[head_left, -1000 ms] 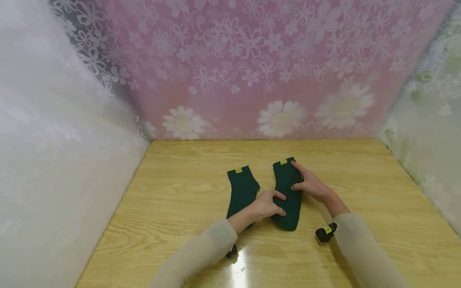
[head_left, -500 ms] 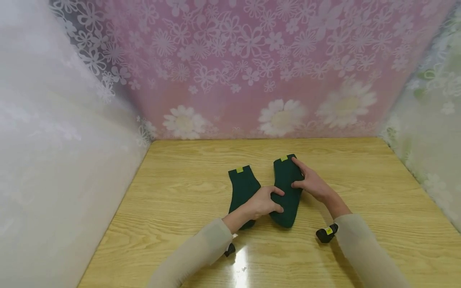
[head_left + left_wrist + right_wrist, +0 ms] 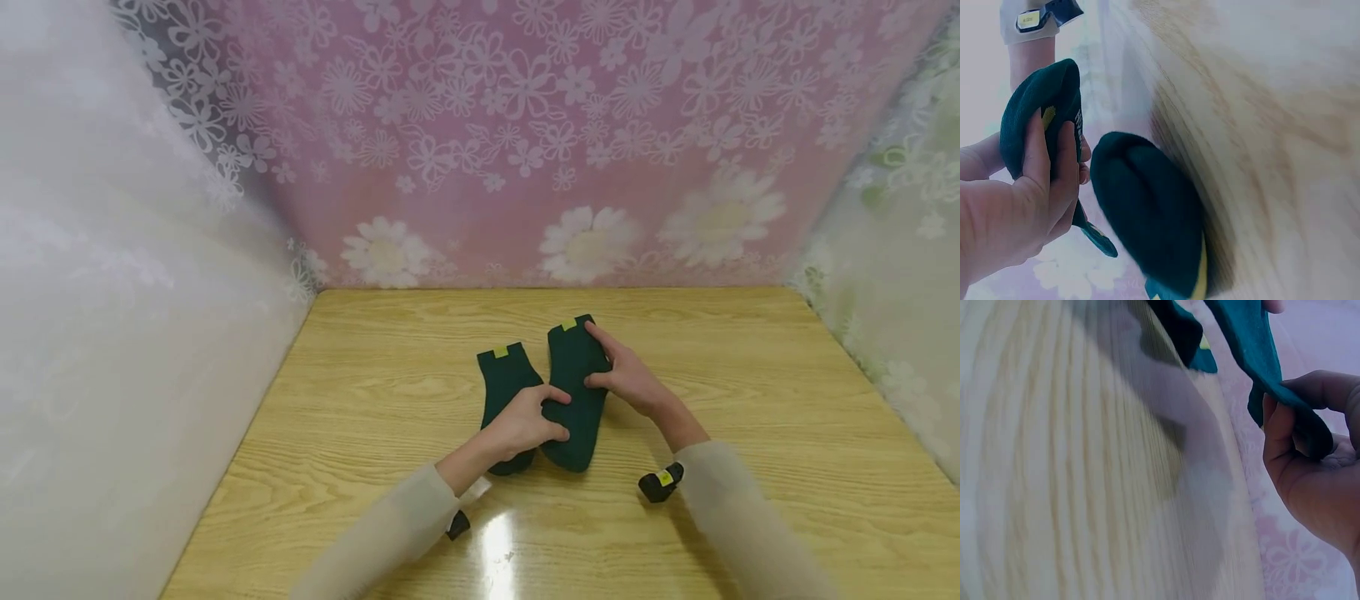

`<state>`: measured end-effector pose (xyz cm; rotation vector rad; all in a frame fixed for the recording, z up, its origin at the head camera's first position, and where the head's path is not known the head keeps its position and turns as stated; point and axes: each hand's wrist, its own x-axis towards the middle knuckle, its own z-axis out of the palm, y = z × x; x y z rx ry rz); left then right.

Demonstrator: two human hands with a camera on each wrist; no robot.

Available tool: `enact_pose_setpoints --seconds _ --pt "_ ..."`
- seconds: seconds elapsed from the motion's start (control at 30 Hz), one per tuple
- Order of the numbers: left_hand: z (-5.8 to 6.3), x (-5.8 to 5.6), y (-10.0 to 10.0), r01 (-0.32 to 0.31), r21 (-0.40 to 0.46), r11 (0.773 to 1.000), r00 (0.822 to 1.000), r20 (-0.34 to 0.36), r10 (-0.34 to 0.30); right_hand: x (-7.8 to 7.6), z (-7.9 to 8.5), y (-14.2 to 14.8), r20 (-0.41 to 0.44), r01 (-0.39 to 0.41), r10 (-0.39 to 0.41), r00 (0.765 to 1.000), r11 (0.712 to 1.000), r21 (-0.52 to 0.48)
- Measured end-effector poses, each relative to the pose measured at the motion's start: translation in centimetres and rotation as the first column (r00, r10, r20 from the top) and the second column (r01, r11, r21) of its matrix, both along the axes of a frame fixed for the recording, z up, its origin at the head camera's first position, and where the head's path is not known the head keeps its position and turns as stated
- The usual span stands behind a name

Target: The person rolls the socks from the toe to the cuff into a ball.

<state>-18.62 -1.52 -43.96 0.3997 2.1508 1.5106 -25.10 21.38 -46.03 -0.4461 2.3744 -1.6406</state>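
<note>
Two dark green socks with yellow tags at the cuffs appear in the head view. The left sock (image 3: 504, 379) lies on the table, partly behind my left hand (image 3: 521, 423). My left hand pinches the foot part of the right sock (image 3: 573, 358), thumb and index finger on its upper face. At the heel and cuff, my right hand (image 3: 633, 379) grips the same sock. Both wrist views show this held sock (image 3: 1029, 109) raised off the wood, and the lying sock (image 3: 1141, 206) resting below it. Fingers of the right hand (image 3: 1310, 481) pinch its fabric in the right wrist view.
The wood-grain table (image 3: 360, 433) is bordered by a pink floral backdrop (image 3: 480, 167) behind and pale floral sheets at both sides. A small black device with a yellow label (image 3: 662, 482) sits at the right wrist, another black device (image 3: 457, 525) at the left.
Both hands have moved left with the right sock, which has lifted and tilted. It now sits close beside the left sock, overlapping its edge in the head view. The left sock stays put.
</note>
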Motion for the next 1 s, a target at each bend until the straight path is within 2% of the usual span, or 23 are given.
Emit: enact_pose_setpoints --seconds 0.23,0.43,0.73,1.0 --pt "0.0 0.8 -2.2 -0.033 -0.042 0.999 0.997 -0.070 0.030 0.0 -0.2 -2.4 -0.003 -0.053 0.052 0.999 0.996 -0.066" --pt "0.1 1.6 -4.0 -0.048 -0.060 0.997 0.994 -0.104 0.042 -0.1 -0.2 -4.5 -0.012 -0.078 0.077 0.997 0.994 -0.076" --pt "0.0 2.2 -6.3 -0.085 -0.063 0.994 0.994 -0.072 0.080 -0.3 -0.4 -7.3 0.004 -0.113 0.114 0.993 0.989 -0.097" --pt "-0.9 2.3 -7.8 -0.093 -0.037 0.995 0.995 -0.035 0.091 -0.5 -0.9 -9.0 0.011 -0.127 0.128 0.992 0.987 -0.095"
